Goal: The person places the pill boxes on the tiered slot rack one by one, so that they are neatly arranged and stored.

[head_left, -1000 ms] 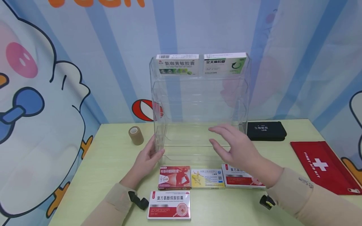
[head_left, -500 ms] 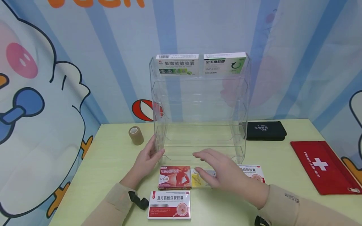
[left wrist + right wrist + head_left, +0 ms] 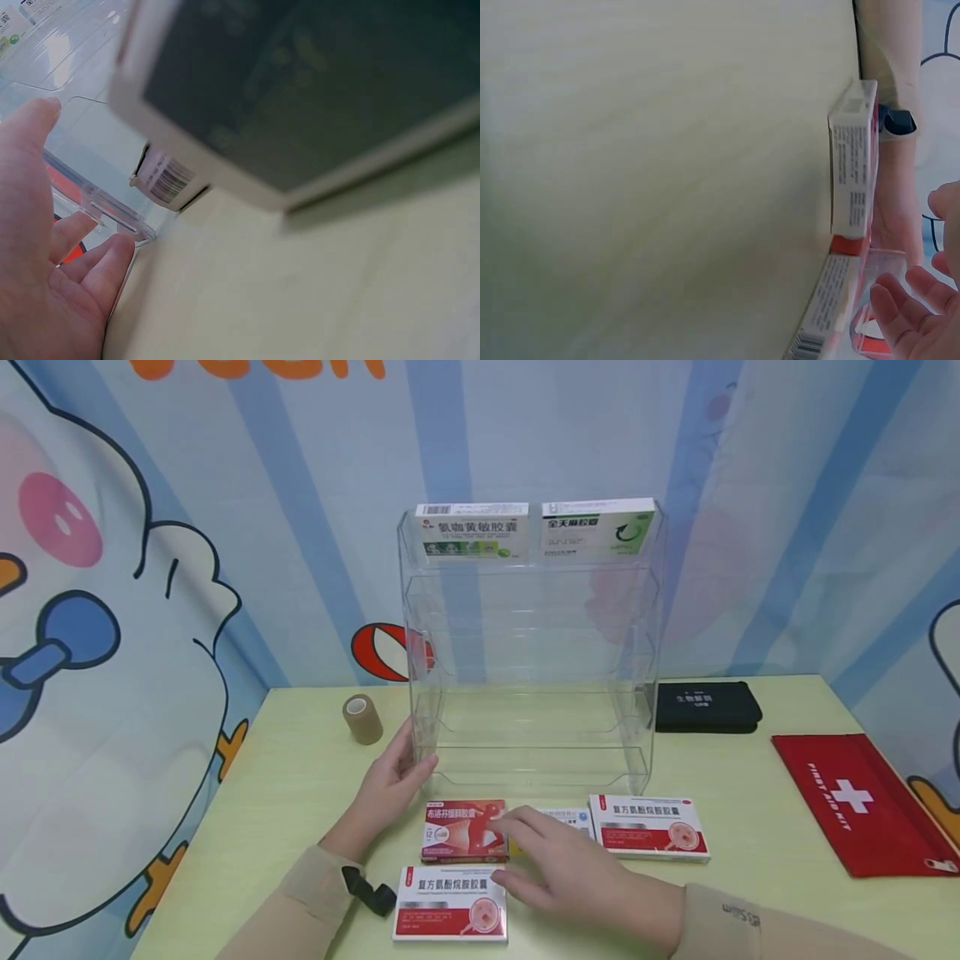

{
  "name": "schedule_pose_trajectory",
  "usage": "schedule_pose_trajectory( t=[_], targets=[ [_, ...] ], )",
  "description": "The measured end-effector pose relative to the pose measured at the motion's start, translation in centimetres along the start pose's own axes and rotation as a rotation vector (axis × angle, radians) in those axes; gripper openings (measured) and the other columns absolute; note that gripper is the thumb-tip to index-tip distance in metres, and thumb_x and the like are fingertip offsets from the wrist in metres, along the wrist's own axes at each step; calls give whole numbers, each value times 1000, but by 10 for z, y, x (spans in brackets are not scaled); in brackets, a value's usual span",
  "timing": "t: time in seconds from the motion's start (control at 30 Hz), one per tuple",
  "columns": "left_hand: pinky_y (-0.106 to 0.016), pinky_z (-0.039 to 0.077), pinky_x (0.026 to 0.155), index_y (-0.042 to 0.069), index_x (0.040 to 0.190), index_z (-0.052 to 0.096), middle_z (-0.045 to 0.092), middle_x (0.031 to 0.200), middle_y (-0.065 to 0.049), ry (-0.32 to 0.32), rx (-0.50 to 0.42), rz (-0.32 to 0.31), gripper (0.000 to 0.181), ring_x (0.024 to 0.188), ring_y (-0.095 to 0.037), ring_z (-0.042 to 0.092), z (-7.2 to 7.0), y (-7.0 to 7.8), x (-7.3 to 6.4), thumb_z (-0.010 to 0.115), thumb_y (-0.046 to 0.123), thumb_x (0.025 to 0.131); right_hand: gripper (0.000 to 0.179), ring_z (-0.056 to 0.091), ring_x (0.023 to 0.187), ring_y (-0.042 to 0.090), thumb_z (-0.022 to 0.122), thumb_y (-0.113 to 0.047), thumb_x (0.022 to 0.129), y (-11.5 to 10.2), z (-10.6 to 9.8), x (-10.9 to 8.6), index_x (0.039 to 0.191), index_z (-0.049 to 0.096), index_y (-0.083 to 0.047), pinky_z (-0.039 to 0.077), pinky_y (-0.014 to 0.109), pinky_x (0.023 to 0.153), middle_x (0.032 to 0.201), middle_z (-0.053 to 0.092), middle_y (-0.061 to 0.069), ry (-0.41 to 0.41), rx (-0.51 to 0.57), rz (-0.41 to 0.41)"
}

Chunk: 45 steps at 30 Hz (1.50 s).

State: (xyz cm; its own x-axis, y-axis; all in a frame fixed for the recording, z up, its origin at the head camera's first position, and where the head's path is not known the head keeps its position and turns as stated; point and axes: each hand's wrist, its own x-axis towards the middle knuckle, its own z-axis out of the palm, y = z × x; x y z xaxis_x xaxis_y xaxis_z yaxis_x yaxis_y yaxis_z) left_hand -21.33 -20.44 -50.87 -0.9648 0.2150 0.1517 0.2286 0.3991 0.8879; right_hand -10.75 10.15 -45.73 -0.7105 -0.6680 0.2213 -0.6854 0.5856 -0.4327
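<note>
My left hand [image 3: 384,793] grips the lower left side of a clear acrylic display rack [image 3: 540,760], its thumb in front and its fingers on the outer side. Just before the rack lie a red medicine box [image 3: 456,832], a yellow-and-white one [image 3: 570,817] and a red-and-white one [image 3: 649,827] in a row. Nearer me is another red-and-white medicine box [image 3: 438,906]. Over the row hovers my right hand [image 3: 566,870], fingers loosely bent and holding nothing, fingertips overlapping the red box's right edge. It hides much of the yellow-and-white box.
Two medicine boxes, one white-and-green [image 3: 471,532] and another with a green arrow [image 3: 597,530], stand in the rack's top tier. A brown tape roll [image 3: 363,720] is left of the rack. To the right lie a black case [image 3: 708,707] and a red first aid pouch [image 3: 840,810].
My right hand has come down and left from before the rack to the medicine boxes, uncovering the right-hand red-and-white box. The left hand has kept its grip on the rack.
</note>
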Motion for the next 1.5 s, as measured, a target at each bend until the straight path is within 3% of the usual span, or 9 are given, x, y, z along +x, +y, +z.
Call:
schedule_pose_trajectory(
  t=[0.27,0.67,1.13,1.33,1.5],
  targets=[
    [-54,41,130,40,176,21,37,180,-8,-4,-8,-13,81,164,-34,42,1,2,-1,68,31,111,55,69,127,13,67,-56,107,-7,12,-5,151,63,-23,62,41,113,142,67,-8,-106,16,73],
    [-53,41,130,38,177,22,38,179,-9,-5,-8,9,80,163,-35,42,0,2,0,67,29,111,68,63,124,8,56,-75,103,-7,20,-7,154,60,-30,63,42,112,143,64,-10,-176,32,100],
    [-53,42,130,40,176,22,38,179,-8,-3,-11,13,80,163,-33,43,0,-1,0,68,30,111,65,63,125,8,61,-74,101,-7,18,-9,150,62,-31,63,43,111,146,65,-11,-254,56,141],
    [-54,42,130,43,176,22,39,179,-6,-1,-5,3,80,162,-33,44,0,-1,0,68,32,111,68,64,136,15,59,-75,101,-9,19,-12,151,63,-29,60,47,116,150,66,-9,-252,43,157],
    [-54,43,129,41,176,22,39,179,-7,-1,-6,11,80,162,-34,45,0,-2,1,68,31,111,67,64,135,14,64,-73,100,-9,18,-14,150,64,-29,60,47,116,149,67,-10,-243,70,156]
  ],
)
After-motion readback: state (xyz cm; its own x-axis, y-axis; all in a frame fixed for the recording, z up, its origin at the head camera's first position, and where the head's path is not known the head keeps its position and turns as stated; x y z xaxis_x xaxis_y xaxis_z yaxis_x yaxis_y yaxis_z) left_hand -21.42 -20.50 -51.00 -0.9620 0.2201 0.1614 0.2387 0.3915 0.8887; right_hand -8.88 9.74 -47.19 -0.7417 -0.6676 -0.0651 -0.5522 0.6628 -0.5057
